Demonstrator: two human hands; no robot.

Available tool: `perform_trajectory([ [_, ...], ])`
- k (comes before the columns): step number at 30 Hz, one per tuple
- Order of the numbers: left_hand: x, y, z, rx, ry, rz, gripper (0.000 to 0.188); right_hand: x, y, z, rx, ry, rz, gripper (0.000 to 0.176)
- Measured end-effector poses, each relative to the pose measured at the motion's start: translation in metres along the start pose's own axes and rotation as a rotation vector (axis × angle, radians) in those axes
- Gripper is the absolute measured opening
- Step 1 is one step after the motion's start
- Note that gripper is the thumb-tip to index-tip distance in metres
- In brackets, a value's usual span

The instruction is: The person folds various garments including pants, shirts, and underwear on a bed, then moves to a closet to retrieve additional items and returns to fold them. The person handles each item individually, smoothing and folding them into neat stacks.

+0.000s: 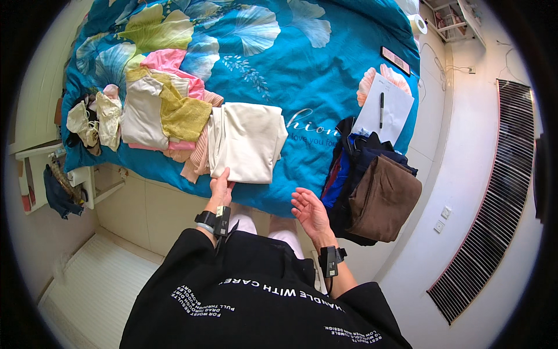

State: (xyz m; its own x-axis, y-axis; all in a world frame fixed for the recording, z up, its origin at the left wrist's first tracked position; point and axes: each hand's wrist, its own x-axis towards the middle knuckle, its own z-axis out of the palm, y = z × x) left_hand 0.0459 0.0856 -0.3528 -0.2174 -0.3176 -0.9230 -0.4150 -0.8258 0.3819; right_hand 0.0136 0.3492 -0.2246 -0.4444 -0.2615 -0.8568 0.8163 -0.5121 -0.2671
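A folded white cloth (249,144) lies near the front edge of a bed with a blue floral cover (261,83). My left hand (221,188) grips its near left corner, the thumb on top and the fingers beneath. My right hand (311,209) is apart from the cloth, held at the bed's edge with its palm turned up and nothing in it. To the right of that hand sits a stack of dark folded clothes (342,174) topped by a brown folded garment (386,198). A peach ribbed garment (198,152) touches the white cloth's left side.
Left on the bed are a pile of grey, yellow and pink clothes (144,109) and some small cream garments (109,115). A paper sheet (396,104) with a black pen (382,109) lies at right, below a phone (395,60). A white shelf (89,187) stands at the left.
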Motion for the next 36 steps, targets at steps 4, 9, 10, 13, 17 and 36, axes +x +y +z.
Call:
perform_trajectory([
  [4, -0.055, 0.031, 0.024, -0.036, -0.473, 0.043, 0.034, 0.018, 0.014, 0.033, -0.067, 0.167, 0.073, 0.053],
  [9, -0.136, 0.059, 0.004, 0.289, -0.97, -0.128, 0.051, 0.029, 0.016, 0.064, 0.43, -0.101, 0.007, 0.06],
  [10, -0.141, 0.061, -0.004, 0.459, -0.968, -0.189, 0.058, 0.026, 0.014, 0.067, 0.427, -0.149, 0.034, 0.048],
  [13, -0.139, 0.067, -0.025, 0.405, -1.242, -0.329, 0.069, 0.01, 0.001, 0.074, 0.456, -0.465, 0.157, 0.047],
  [17, -0.121, 0.075, -0.005, -0.257, -1.101, -0.3, 0.091, -0.014, -0.004, 0.095, 0.293, -0.458, 0.111, 0.049],
  [36, -0.189, 0.172, 0.035, 0.584, -1.412, 0.167, 0.107, -0.083, -0.044, 0.141, -0.055, -0.423, -0.387, 0.057],
])
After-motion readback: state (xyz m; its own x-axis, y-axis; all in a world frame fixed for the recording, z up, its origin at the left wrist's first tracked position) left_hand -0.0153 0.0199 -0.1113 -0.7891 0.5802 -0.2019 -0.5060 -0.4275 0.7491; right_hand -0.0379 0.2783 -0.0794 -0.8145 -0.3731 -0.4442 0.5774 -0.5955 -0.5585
